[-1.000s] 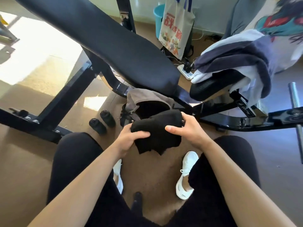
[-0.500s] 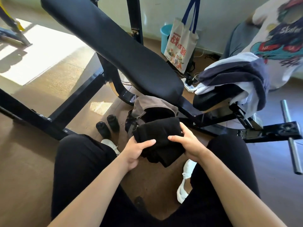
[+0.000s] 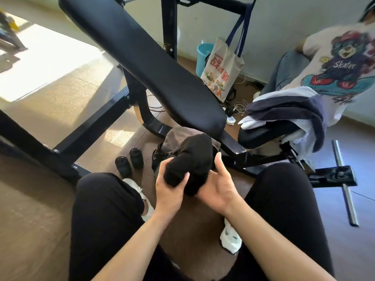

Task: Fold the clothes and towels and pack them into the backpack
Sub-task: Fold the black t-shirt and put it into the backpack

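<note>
While both hands hold it, the folded black garment [image 3: 192, 159] sits directly over the backpack [image 3: 176, 136]. Its far end overlaps the backpack's open top; whether that end is inside yet cannot be told.

- Left hand [image 3: 170, 191]: fingers curled round the garment's near left end, thumb pressed on top. Gripping.
- Right hand [image 3: 219, 189]: palm against the garment's right side, thumb up along the cloth, fingers hidden underneath. Gripping.
- Backpack: grey-brown, on the floor, just ahead of the person's knees.
- Directly behind and above the backpack: low end of the tilted bench pad [image 3: 152, 63].
- Just left of the backpack: two black cylinders [image 3: 129, 161], upright, side by side.
- Right of the backpack, higher up: pile of white and dark blue cloth [image 3: 288, 110] draped over a small seat pad.
- Well behind the backpack: printed tote bag [image 3: 222, 72] hanging by blue straps, blue bucket [image 3: 204, 55] beside it.
- Far right of the backpack: second person in a printed T-shirt [image 3: 341, 63]; steel bar [image 3: 345, 185] on the floor.
</note>
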The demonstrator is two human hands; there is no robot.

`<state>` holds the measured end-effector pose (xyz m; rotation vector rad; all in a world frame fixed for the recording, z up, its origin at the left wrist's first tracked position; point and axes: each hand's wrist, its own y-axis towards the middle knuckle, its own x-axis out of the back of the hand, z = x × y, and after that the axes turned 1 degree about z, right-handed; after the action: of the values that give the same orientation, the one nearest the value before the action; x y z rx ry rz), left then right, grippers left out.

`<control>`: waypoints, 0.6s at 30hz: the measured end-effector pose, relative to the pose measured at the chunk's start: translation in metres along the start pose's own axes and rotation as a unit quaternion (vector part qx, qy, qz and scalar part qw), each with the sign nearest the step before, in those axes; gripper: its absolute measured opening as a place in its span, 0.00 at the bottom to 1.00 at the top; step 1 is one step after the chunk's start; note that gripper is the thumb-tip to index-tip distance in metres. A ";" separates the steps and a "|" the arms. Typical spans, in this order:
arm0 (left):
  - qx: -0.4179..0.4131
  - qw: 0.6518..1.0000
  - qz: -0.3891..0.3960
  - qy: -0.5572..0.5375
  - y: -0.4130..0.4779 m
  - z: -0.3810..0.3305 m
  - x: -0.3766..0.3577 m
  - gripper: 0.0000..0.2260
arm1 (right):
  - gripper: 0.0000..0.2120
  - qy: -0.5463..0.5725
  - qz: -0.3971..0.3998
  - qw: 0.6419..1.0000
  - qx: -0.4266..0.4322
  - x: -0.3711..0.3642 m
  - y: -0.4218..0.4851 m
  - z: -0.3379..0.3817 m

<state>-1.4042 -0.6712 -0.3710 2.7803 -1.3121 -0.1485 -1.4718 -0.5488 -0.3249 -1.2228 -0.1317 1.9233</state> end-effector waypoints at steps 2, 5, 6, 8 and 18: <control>-0.124 0.988 0.001 0.092 -0.006 0.002 0.000 0.20 | 0.41 0.002 -0.023 1.000 0.006 -0.005 -0.004 0.002; -0.211 0.945 0.064 0.243 -0.014 0.005 -0.006 0.23 | 0.34 -0.031 -0.060 0.997 0.026 -0.001 -0.008 0.005; -0.206 0.934 0.085 0.280 -0.015 0.009 -0.009 0.26 | 0.31 -0.048 -0.063 0.996 0.037 0.002 -0.009 0.006; -0.187 0.925 0.116 0.308 -0.016 0.012 -0.016 0.28 | 0.26 -0.075 -0.076 0.994 0.035 0.014 -0.003 0.015; -0.005 0.806 0.431 0.406 0.032 0.046 -0.037 0.22 | 0.19 -0.373 -0.179 0.911 0.007 0.128 0.051 0.080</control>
<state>-1.4573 -0.6636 -0.4112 1.5543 -1.9856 0.9381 -1.5875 -0.4676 -0.3983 -0.3528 -0.6895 1.9463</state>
